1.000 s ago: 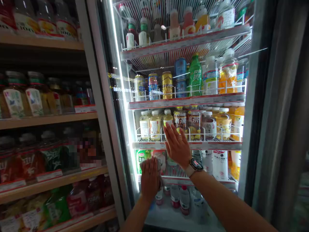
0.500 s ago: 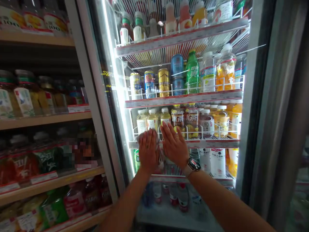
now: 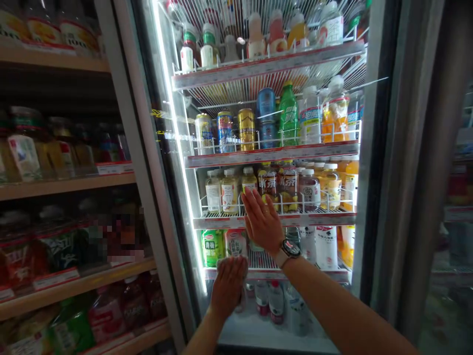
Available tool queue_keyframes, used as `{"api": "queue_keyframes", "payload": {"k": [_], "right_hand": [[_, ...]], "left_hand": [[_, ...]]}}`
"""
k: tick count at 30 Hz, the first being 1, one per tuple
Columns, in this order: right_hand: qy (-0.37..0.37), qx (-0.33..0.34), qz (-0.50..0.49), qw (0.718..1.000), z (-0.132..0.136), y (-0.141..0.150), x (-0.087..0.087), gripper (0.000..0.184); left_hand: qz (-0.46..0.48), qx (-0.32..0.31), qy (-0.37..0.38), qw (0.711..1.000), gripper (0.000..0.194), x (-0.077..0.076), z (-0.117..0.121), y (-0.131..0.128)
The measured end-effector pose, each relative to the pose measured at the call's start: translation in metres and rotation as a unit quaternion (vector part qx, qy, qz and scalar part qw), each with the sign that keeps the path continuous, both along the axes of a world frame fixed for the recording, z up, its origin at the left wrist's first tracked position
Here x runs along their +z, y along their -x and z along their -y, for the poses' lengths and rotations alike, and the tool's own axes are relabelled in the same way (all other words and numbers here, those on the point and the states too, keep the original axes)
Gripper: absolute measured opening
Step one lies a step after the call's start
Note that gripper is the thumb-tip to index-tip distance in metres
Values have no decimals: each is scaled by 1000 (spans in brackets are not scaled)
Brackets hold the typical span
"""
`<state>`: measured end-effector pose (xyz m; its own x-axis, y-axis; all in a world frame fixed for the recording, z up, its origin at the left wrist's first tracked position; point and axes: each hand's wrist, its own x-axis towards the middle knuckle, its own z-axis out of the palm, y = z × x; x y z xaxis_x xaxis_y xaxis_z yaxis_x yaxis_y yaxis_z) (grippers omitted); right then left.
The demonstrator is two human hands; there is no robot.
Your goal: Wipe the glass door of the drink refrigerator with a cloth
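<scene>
My left hand [image 3: 227, 286] presses a crumpled, pale cloth [image 3: 243, 301] flat against the closed glass door of a drinks fridge. Most of the cloth is hidden under the palm and fingers. Higher up and to the right, my right hand [image 3: 263, 221] lies on the glass with its fingers stretched out, holding nothing. It wears a ring, and a watch [image 3: 291, 247] is on the wrist. Behind the glass by my left hand stand a green drink bottle [image 3: 212, 246] and a pinkish-labelled bottle [image 3: 235, 242].
Inside the fridge, wire shelves carry cans such as a gold can [image 3: 246, 129] and bottles such as a green soda bottle [image 3: 288, 113]. Wooden shelves [image 3: 66, 185] with more bottles stand on the left. A metal door frame [image 3: 406, 197] runs up the right side.
My left hand has slid down the glass with the cloth, from the third shelf to below the fourth shelf's front. My right hand stays nearly in place. The view has shifted slightly.
</scene>
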<state>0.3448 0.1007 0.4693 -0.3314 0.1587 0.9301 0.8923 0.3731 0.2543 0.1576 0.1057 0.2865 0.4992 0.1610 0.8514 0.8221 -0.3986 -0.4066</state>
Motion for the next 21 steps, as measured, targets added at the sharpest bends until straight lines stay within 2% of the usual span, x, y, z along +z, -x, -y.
{"api": "queue_keyframes", "payload": {"k": [2, 5, 7, 8, 9, 11, 14, 18, 20, 21], "right_hand": [[2, 56, -12, 998, 5, -5, 2, 72], [5, 150, -68, 986, 18, -18, 6, 69], [8, 184, -121, 975, 29, -27, 10, 66], [7, 194, -140, 971, 34, -31, 12, 65], [4, 204, -154, 967, 38, -35, 13, 64], [-2, 226, -163, 960, 43, -40, 17, 62], [-3, 256, -155, 954, 43, -41, 22, 60], [36, 268, -87, 959, 37, -34, 24, 61], [54, 235, -60, 969, 34, -25, 22, 64], [58, 207, -53, 975, 33, -19, 21, 65]], "left_hand": [[15, -4, -2, 1000, 67, 57, -4, -11], [79, -29, -7, 996, 68, 145, -10, -45], [104, -59, -19, 993, 68, 186, -13, -76], [107, -78, -28, 991, 68, 199, -14, -92], [105, -98, -36, 989, 68, 208, -14, -107], [105, -139, -41, 984, 68, 214, -13, -129], [104, -222, -13, 970, 68, 213, -9, -136], [88, -348, 84, 930, 64, 216, 1, -99], [107, -358, 109, 921, 60, 221, 6, -73], [122, -344, 104, 925, 58, 223, 7, -59]]}}
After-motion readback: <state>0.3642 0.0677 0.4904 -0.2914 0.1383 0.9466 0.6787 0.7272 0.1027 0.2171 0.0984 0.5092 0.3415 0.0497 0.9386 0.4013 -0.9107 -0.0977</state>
